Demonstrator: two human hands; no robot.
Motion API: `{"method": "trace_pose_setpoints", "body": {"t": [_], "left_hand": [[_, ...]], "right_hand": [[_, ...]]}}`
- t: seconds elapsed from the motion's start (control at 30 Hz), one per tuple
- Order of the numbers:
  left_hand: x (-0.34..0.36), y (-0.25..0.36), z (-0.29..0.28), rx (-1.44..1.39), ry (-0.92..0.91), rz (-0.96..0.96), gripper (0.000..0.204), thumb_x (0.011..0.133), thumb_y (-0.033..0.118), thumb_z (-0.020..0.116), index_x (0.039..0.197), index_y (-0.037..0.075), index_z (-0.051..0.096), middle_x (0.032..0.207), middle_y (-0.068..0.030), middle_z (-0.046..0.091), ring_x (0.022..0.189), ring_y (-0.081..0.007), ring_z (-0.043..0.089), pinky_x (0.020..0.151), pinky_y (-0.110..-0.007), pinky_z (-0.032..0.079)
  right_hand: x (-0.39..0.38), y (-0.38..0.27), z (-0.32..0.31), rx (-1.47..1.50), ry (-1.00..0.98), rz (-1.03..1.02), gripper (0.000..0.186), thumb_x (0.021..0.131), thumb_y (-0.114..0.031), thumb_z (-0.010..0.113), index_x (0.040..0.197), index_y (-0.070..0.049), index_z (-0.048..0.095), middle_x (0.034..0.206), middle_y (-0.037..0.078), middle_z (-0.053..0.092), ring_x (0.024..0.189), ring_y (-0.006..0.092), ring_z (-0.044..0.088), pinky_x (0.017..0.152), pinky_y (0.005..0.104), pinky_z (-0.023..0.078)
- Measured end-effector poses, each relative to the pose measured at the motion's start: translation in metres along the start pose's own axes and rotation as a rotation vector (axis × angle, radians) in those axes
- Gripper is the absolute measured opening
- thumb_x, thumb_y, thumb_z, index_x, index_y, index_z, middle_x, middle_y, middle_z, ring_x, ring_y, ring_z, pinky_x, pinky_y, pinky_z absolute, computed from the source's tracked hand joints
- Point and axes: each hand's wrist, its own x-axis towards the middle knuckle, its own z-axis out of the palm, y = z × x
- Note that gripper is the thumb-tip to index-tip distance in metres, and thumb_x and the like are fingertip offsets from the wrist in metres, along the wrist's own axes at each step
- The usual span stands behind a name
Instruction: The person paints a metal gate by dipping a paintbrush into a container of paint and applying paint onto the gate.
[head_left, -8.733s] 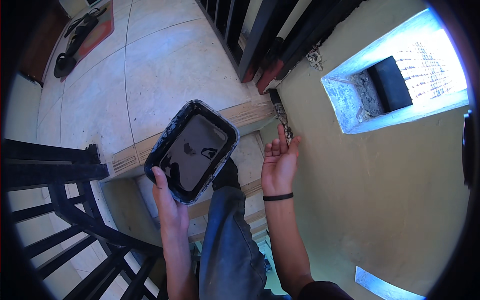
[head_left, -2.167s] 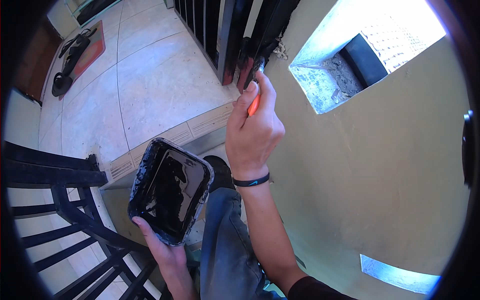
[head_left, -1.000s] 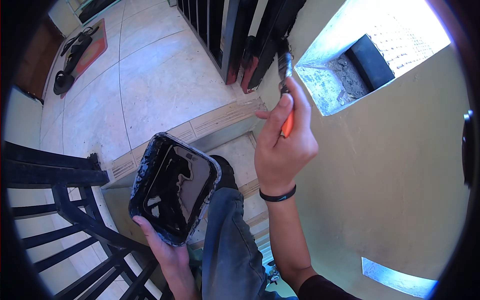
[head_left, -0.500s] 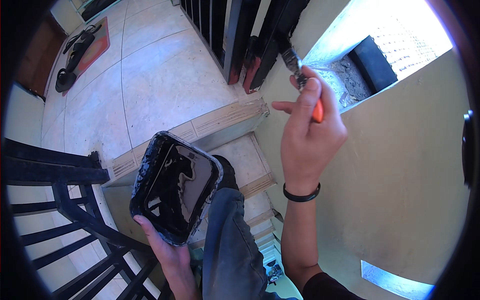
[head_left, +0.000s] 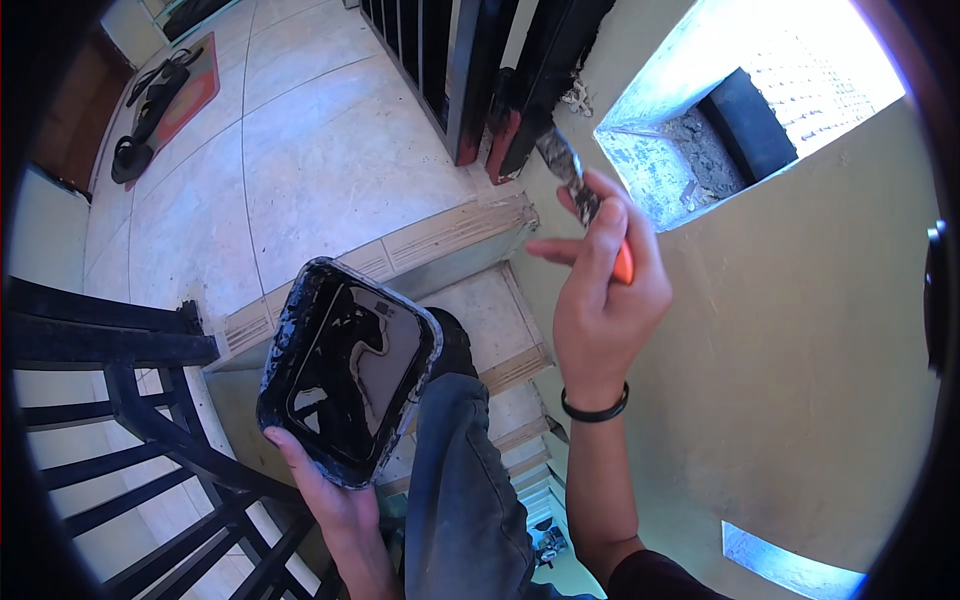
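My left hand (head_left: 318, 485) grips the lower-left corner of a black tray (head_left: 350, 375) of glossy dark paint, its rim smeared with paint. My right hand (head_left: 607, 290) is closed on a paintbrush (head_left: 575, 178) with an orange handle and paint-crusted metal band. The brush tip is at the foot of a dark post (head_left: 540, 85) beside the wall; whether it touches, I cannot tell. Red patches (head_left: 505, 148) show low on the post.
My leg and dark shoe are on tiled stairs (head_left: 480, 320) below a tiled landing (head_left: 180, 240). Black railings (head_left: 130, 400) line the left. Sandals (head_left: 132, 155) rest on a mat, upper left. A recessed opening (head_left: 750, 130) cuts the right wall (head_left: 780, 350).
Over the last second my right hand moved rightward, then down slightly, bringing the brush lower along the post. The tray has shifted slightly upward.
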Motion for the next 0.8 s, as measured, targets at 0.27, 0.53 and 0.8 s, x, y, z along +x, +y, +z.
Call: {"method": "trace_pose_setpoints", "body": {"t": [0.27,0.53,0.8], "left_hand": [[0.000,0.001,-0.005,-0.044,0.029,-0.024,0.065,0.105,0.056,0.046,0.154,0.013,0.038,0.148,-0.0122,0.051,0.133,-0.0294,0.054,0.105,-0.051,0.053],[-0.001,-0.001,-0.012,-0.017,0.047,-0.024,0.066,0.105,0.056,0.046,0.154,0.013,0.037,0.149,-0.0126,0.050,0.133,-0.0291,0.055,0.104,-0.050,0.054],[0.001,-0.004,-0.017,0.019,0.056,-0.056,0.068,0.105,0.057,0.046,0.155,0.013,0.036,0.151,-0.0117,0.047,0.135,-0.0277,0.052,0.105,-0.049,0.052]], "right_hand": [[-0.024,0.052,0.018,-0.294,-0.048,-0.030,0.030,0.107,-0.018,0.055,0.127,0.003,0.065,0.075,0.012,0.071,0.067,0.0172,0.076,0.058,0.0293,0.053],[0.000,0.041,0.019,-0.433,0.041,-0.280,0.029,0.106,-0.018,0.058,0.125,0.002,0.066,0.081,0.014,0.072,0.070,0.0192,0.077,0.060,0.0307,0.055],[-0.025,0.088,0.021,-0.487,-0.077,-0.241,0.032,0.102,-0.012,0.062,0.130,0.003,0.063,0.112,0.020,0.073,0.085,0.0325,0.074,0.070,0.0355,0.058]]}}
